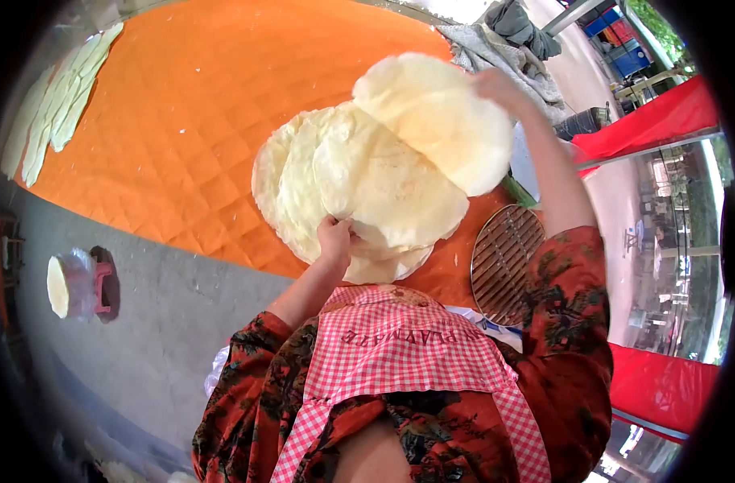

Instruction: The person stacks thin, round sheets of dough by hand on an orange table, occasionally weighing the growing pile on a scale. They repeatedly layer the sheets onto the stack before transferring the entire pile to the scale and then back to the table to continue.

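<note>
Large thin round flatbreads [287,177] lie in an overlapping pile on the orange cloth [182,105]. My left hand [334,239] pinches the edge of a flatbread at the near side of the pile. Farther off and to the right, my right hand [496,87] is closed on the far right edge of a pale round sheet [436,121], which is raised and folded back over the pile. The fingertips of my right hand are partly hidden.
A round slatted metal rack [508,262] sits right of the pile. Long pale folded sheets [66,101] lie at the far left. A grey towel [508,64] is at the back right. On the floor at left is a pink stool [103,287] with a plastic-wrapped bundle [71,285].
</note>
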{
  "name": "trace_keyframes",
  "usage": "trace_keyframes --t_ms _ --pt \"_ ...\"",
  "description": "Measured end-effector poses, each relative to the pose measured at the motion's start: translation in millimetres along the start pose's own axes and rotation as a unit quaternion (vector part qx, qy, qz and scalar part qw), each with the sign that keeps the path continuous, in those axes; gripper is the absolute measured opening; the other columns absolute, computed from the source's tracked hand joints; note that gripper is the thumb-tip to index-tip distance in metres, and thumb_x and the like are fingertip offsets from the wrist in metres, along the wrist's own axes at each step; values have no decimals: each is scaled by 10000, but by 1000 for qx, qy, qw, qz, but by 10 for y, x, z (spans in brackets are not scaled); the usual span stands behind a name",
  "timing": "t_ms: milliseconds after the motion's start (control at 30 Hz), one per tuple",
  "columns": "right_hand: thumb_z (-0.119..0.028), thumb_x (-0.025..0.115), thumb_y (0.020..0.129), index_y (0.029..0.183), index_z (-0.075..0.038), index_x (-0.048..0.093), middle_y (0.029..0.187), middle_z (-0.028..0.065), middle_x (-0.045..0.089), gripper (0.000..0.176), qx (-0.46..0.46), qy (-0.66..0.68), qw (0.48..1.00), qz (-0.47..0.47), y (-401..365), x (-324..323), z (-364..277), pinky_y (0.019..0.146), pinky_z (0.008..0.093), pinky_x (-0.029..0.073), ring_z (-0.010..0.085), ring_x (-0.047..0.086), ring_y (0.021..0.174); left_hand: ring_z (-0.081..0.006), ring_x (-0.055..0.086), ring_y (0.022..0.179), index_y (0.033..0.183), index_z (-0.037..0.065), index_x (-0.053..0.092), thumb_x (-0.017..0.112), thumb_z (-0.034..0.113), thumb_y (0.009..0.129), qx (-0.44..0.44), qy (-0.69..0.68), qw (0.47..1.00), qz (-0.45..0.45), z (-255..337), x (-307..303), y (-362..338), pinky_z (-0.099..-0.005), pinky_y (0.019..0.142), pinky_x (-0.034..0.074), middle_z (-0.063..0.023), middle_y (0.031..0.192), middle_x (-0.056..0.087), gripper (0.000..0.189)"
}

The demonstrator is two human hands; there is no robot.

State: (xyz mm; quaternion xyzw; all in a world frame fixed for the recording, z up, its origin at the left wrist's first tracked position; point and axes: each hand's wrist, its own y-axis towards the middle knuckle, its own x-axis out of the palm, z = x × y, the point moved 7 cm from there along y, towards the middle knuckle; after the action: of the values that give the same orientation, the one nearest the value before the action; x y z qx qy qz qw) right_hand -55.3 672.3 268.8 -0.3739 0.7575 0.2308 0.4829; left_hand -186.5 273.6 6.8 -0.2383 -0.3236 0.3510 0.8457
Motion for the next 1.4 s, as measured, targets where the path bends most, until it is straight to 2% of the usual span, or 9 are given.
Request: trace_keyframes --t_ms 167,233,433,533,867,933,1100,1200,1400 --pt "-127 615 716 907 26 672 833 174 683 252 74 -207 971 97 194 -1536 376 699 377 514 289 660 732 -189 572 624 926 -14 542 474 -18 866 8 -10 1000 4 -28 -13 39 -322 519 528 -83 785 575 91" --pt "-116 599 725 931 18 672 853 181 680 256 86 92 990 64 169 -1660 130 716 363 507 273 662 759 -187 573 628 930 -15 548 480 -12 857 3 -11 1000 6 -26 -20 -1 -324 522 524 -81 787 579 100" --pt "-115 578 784 929 6 665 806 101 680 209 79 -359 922 123 149 -2336 229 680 333 490 170 640 760 -179 574 639 932 6 561 496 11 847 -1 -23 1000 14 -32 -36 81 -316 529 521 -74 812 588 107" --pt "-152 544 816 840 19 627 710 100 625 192 14 -233 964 125 179 -2630 32 620 345 463 150 579 688 -178 580 667 940 15 562 491 26 859 -12 -10 1000 8 -73 -68 11 -310 524 518 -71 823 590 108" --pt "-187 413 925 1335 -94 484 1260 234 548 426 239 -64 963 -103 -1226 1258 -1429 1036 379 349 281 496 1212 -227 644 791 1098 9 507 437 5 891 -36 -21 997 -69 229 154 -268 -345 693 568 -120 970 625 219" --pt "-93 491 808 1122 -37 630 1052 265 626 348 145 16 988 -56 -1216 1887 -928 883 423 465 378 609 1004 -224 640 788 1094 12 503 438 4 891 -50 -10 996 -74 257 132 -336 -337 688 567 -116 962 623 213" --pt "-156 563 779 844 14 662 787 162 677 207 194 22 979 61 -460 88 -151 588 357 517 226 668 676 -222 621 769 1045 13 496 456 -9 870 -63 2 995 -82 173 115 -324 -339 680 571 -117 942 601 180" --pt "-131 523 843 983 3 642 840 29 664 227 150 154 974 67 -593 -999 -1446 686 303 500 148 622 753 -228 617 766 1034 13 490 462 -10 872 -86 -32 991 -95 244 224 -364 -343 679 574 -118 943 591 166" --pt "-168 429 868 879 -64 635 791 186 645 231 89 -177 979 47 -1213 1028 -1743 675 470 491 328 644 750 -229 620 772 1043 13 477 472 30 898 -101 -76 986 -106 180 187 -394 -356 693 575 -127 940 595 146"
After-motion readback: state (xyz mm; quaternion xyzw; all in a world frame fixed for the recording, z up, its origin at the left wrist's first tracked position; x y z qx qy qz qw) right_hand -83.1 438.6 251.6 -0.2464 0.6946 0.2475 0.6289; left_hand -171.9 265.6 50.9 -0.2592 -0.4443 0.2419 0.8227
